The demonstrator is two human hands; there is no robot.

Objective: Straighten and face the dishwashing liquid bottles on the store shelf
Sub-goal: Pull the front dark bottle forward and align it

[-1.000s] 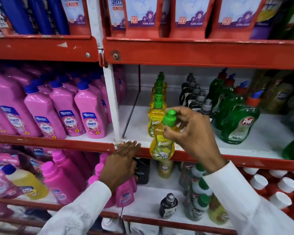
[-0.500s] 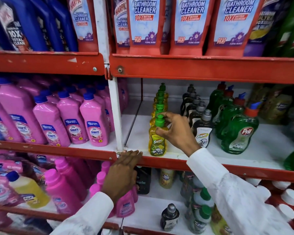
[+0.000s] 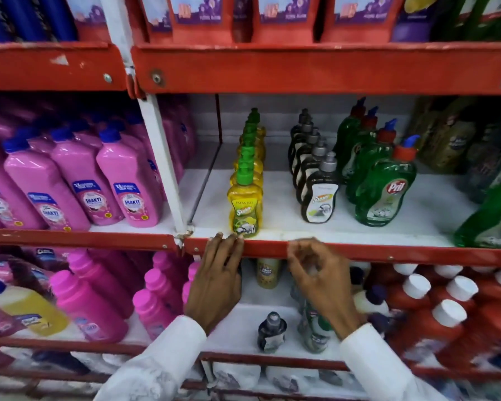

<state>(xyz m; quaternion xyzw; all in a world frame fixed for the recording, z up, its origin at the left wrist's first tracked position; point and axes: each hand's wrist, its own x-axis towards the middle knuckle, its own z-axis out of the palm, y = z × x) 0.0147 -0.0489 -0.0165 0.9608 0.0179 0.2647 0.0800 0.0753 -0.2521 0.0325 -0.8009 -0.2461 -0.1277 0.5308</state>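
A yellow dishwashing bottle with a green cap stands upright at the front of the middle shelf, label facing out, heading a row of like bottles. To its right stand a row of dark bottles with grey caps and a row of green Pril bottles. My left hand rests with its fingertips on the red shelf lip, just below the yellow bottle. My right hand hangs below that lip, fingers loosely curled, holding nothing.
Pink Shakti bottles fill the left bay behind a white upright. Red bathroom cleaner pouches line the top shelf. Below are pink bottles, red bottles with white caps and a small dark bottle.
My right hand set the yellow bottle down at the shelf front, let go of its cap and dropped below the shelf lip. My left hand stayed on the lip.
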